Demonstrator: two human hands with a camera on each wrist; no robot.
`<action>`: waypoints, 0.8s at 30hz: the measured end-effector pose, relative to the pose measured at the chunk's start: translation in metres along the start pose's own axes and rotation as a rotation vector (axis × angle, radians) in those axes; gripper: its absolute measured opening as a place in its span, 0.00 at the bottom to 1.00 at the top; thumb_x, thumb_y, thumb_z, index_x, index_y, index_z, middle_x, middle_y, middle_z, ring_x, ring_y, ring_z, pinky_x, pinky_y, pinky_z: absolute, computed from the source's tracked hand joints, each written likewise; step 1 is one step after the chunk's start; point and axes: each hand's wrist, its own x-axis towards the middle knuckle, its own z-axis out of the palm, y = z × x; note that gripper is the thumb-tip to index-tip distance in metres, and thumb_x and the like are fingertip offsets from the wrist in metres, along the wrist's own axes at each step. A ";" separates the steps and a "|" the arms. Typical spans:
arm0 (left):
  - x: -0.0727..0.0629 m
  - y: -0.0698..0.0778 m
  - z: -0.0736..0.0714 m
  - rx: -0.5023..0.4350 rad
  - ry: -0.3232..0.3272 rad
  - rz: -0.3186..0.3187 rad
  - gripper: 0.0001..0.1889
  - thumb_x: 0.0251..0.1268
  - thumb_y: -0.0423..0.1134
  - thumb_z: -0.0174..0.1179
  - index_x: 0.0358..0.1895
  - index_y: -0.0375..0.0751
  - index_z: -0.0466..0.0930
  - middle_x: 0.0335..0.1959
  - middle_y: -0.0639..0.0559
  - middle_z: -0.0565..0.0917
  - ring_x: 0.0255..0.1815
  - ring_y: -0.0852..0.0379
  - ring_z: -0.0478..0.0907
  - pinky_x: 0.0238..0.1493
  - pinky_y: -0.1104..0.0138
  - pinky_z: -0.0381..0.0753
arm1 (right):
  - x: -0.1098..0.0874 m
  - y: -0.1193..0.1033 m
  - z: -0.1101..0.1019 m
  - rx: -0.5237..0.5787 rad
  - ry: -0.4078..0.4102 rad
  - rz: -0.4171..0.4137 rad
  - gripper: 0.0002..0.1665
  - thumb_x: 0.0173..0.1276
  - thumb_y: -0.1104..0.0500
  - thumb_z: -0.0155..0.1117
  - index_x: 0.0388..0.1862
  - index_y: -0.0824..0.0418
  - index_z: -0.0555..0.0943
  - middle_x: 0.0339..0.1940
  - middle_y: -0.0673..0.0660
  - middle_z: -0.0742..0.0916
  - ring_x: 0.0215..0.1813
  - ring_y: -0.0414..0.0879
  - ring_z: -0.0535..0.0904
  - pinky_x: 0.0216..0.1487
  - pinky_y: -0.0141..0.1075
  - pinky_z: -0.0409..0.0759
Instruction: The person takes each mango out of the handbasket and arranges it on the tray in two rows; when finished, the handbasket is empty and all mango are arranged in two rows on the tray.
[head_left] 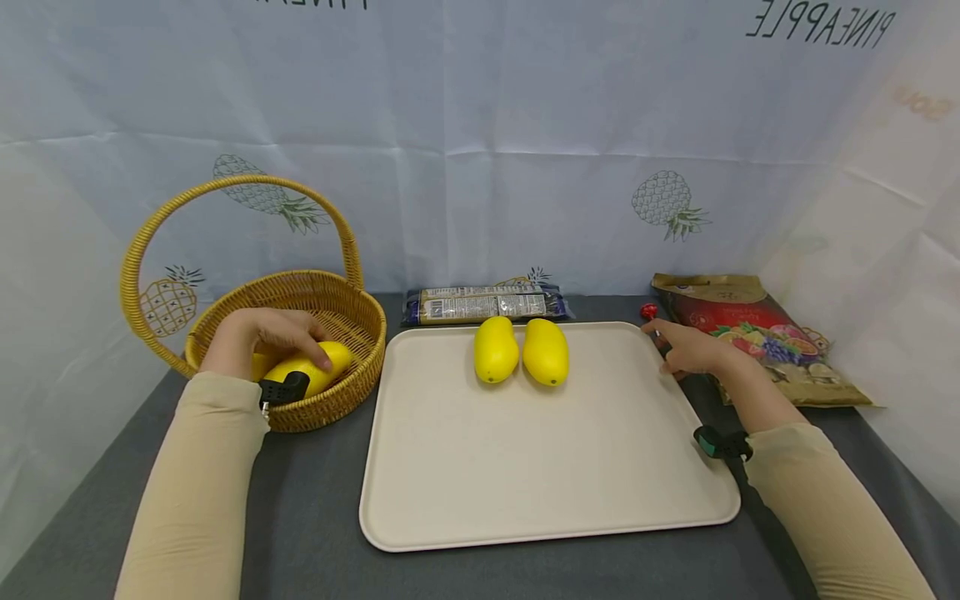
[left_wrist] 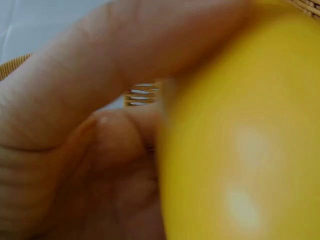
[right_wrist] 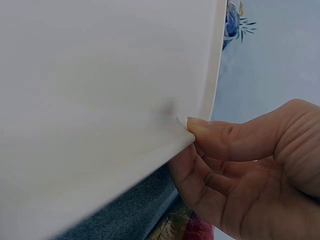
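Observation:
In the head view my left hand point(head_left: 279, 327) reaches into the wicker basket point(head_left: 366, 312) and grips a yellow mango point(head_left: 311, 377). Another bit of yellow shows beside it, mostly hidden by the hand. The left wrist view has the held mango point(left_wrist: 240, 150) close up, thumb and fingers curled against its smooth side. My right hand point(head_left: 688, 348) is at the far right corner of the cream tray point(head_left: 555, 450). Its thumb and fingers pinch the tray's rim in the right wrist view. Two more mangoes point(head_left: 496, 350) lie side by side near the tray's back edge.
Behind the tray lies a dark blue packet point(head_left: 486, 304). A red and gold bag point(head_left: 757, 337) with fruit pictures lies to the right, a small red round thing point(head_left: 648, 311) beside it. The basket's tall handle point(head_left: 243, 179) arches over it; a pineapple-print cloth point(head_left: 480, 208) hangs behind.

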 end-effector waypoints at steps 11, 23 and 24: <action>-0.018 0.017 -0.005 -0.052 0.302 0.148 0.40 0.69 0.50 0.59 0.76 0.33 0.55 0.73 0.34 0.63 0.68 0.40 0.70 0.68 0.48 0.74 | 0.000 0.001 0.000 0.012 0.002 -0.004 0.49 0.59 0.73 0.62 0.76 0.70 0.50 0.68 0.81 0.64 0.62 0.69 0.73 0.52 0.50 0.87; -0.031 0.068 0.004 -0.252 0.381 0.317 0.35 0.70 0.44 0.59 0.75 0.39 0.57 0.70 0.38 0.66 0.54 0.55 0.80 0.57 0.58 0.85 | 0.000 0.001 0.000 0.009 0.001 -0.001 0.49 0.58 0.73 0.62 0.76 0.70 0.50 0.68 0.80 0.64 0.61 0.67 0.73 0.51 0.48 0.87; -0.031 0.073 0.005 -0.260 0.383 0.328 0.34 0.70 0.43 0.60 0.75 0.40 0.58 0.69 0.39 0.67 0.53 0.54 0.81 0.56 0.58 0.85 | 0.000 0.001 0.000 0.010 0.000 -0.002 0.49 0.58 0.73 0.62 0.76 0.70 0.50 0.68 0.80 0.64 0.61 0.67 0.73 0.51 0.48 0.87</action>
